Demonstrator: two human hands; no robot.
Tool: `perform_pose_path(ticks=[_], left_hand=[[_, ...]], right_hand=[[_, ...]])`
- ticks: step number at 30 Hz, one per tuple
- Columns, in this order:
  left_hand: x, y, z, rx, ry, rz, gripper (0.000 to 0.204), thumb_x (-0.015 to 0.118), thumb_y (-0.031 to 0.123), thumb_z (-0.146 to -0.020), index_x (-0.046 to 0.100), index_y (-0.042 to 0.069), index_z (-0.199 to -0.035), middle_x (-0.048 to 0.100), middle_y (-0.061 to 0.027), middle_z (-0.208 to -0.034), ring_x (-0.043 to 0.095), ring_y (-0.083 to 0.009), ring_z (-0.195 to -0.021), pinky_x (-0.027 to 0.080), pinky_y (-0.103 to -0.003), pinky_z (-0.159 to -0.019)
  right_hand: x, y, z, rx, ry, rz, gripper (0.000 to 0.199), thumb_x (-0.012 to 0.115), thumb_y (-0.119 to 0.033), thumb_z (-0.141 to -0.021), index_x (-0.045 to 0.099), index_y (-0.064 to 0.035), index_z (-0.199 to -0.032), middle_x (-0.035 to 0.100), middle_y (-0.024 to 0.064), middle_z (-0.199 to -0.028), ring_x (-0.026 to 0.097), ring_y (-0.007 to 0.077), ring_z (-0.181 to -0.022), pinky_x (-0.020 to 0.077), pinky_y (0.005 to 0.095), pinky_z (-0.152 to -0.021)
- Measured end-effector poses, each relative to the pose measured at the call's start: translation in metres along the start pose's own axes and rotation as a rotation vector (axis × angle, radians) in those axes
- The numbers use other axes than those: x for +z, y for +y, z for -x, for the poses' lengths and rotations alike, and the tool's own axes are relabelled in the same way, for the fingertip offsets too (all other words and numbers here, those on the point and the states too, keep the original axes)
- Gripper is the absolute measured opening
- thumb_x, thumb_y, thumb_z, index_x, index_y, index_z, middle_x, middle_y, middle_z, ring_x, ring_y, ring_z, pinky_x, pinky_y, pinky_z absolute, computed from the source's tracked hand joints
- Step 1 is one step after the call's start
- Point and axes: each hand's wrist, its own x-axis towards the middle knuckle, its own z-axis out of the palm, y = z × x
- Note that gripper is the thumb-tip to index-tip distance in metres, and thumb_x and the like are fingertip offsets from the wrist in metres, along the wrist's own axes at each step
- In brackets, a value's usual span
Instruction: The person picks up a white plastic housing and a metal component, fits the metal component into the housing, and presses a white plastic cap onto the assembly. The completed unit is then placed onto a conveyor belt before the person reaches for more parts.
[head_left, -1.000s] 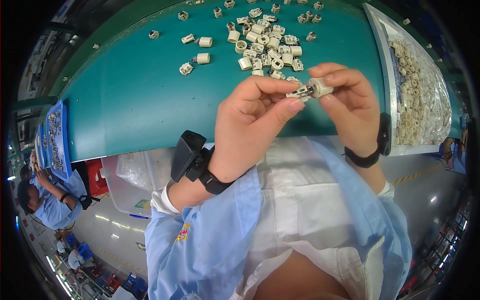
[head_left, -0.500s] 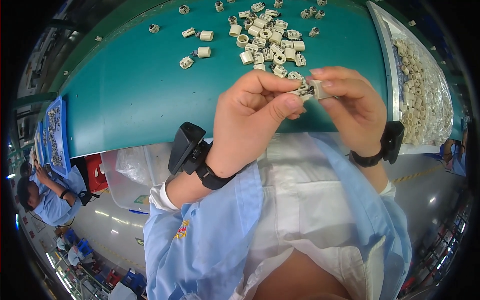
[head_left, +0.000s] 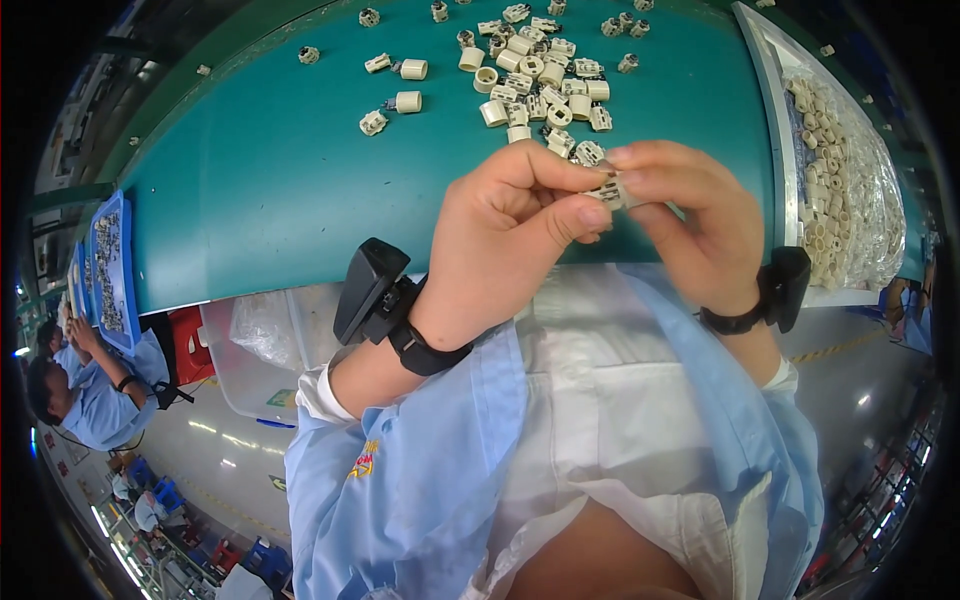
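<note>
My left hand (head_left: 505, 220) pinches a small cream slotted plastic insert (head_left: 607, 193) between thumb and forefinger, above the near part of the green work surface. From the other side my right hand (head_left: 705, 215) closes its fingers round a short cream cylindrical sleeve (head_left: 629, 192), mostly covered by the fingertips. Insert and sleeve now touch end to end; how deep one sits in the other cannot be seen. Just beyond my fingertips lies a loose slotted insert (head_left: 589, 152), at the near edge of a heap of cream sleeves and inserts (head_left: 528, 68).
Two sleeves with dark parts attached lie left of the heap, near a loose insert (head_left: 372, 123). A white-rimmed tray (head_left: 790, 190) at right holds a clear bag of cream sleeves (head_left: 825, 190). Blue trays (head_left: 127, 255) stand far left, beside another person in blue (head_left: 110, 390).
My right hand has moved slightly left, bringing the sleeve against the insert. The dark gap between the two pieces is gone. The person at far left has shifted.
</note>
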Motion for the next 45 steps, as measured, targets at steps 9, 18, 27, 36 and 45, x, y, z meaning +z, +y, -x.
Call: perform_pose_path(ticks=[9,18,27,36,45], left_hand=[[0.003,-0.009,-0.005,0.072,-0.035,0.016,0.020,0.057,0.000,-0.078,0.046,-0.001,-0.094,0.054,-0.0093,-0.086,0.057,-0.0145,-0.077,0.049,-0.024,-0.068],[-0.006,-0.004,-0.018,0.024,-0.155,0.147,0.029,0.058,-0.002,-0.076,0.041,0.001,-0.099,0.054,-0.0074,-0.082,0.055,-0.0126,-0.075,0.046,-0.022,-0.067],[-0.014,0.015,-0.031,0.147,0.130,-0.055,0.020,0.050,0.001,-0.082,0.042,0.001,-0.100,0.055,-0.0061,-0.077,0.054,-0.0107,-0.073,0.044,-0.022,-0.068],[-0.036,0.003,-0.043,0.187,0.328,-0.165,0.012,0.050,0.000,-0.082,0.047,0.000,-0.094,0.054,-0.0042,-0.081,0.054,-0.0085,-0.074,0.042,-0.019,-0.067],[-0.024,0.011,-0.036,0.115,0.328,-0.209,0.011,0.051,0.001,-0.082,0.048,0.000,-0.092,0.055,-0.0051,-0.080,0.054,-0.0096,-0.075,0.043,-0.021,-0.068]], right_hand=[[0.004,-0.001,-0.004,0.204,0.220,-0.369,0.027,0.065,-0.003,-0.067,0.060,-0.0031,-0.094,0.060,0.0101,-0.090,0.058,0.0194,-0.083,0.0464,0.0271,-0.068],[-0.019,-0.004,-0.027,0.085,-0.109,-0.074,0.021,0.067,-0.004,-0.064,0.060,-0.0036,-0.084,0.058,0.0055,-0.076,0.053,0.0132,-0.064,0.0409,0.0207,-0.057],[-0.106,0.071,-0.121,0.264,0.106,0.467,0.017,0.061,-0.014,-0.065,0.058,0.0002,-0.074,0.054,0.0082,-0.060,0.050,0.0129,-0.054,0.0410,0.0259,-0.051],[-0.232,0.293,-0.168,0.557,-0.076,0.904,0.023,0.061,-0.024,-0.070,0.059,-0.0024,-0.078,0.059,0.0051,-0.067,0.057,0.0128,-0.067,0.0443,0.0256,-0.061],[-0.230,0.264,-0.162,0.698,-0.097,0.877,0.031,0.062,-0.028,-0.070,0.058,-0.0023,-0.086,0.056,0.0061,-0.063,0.053,0.0155,-0.059,0.0431,0.0266,-0.060]])
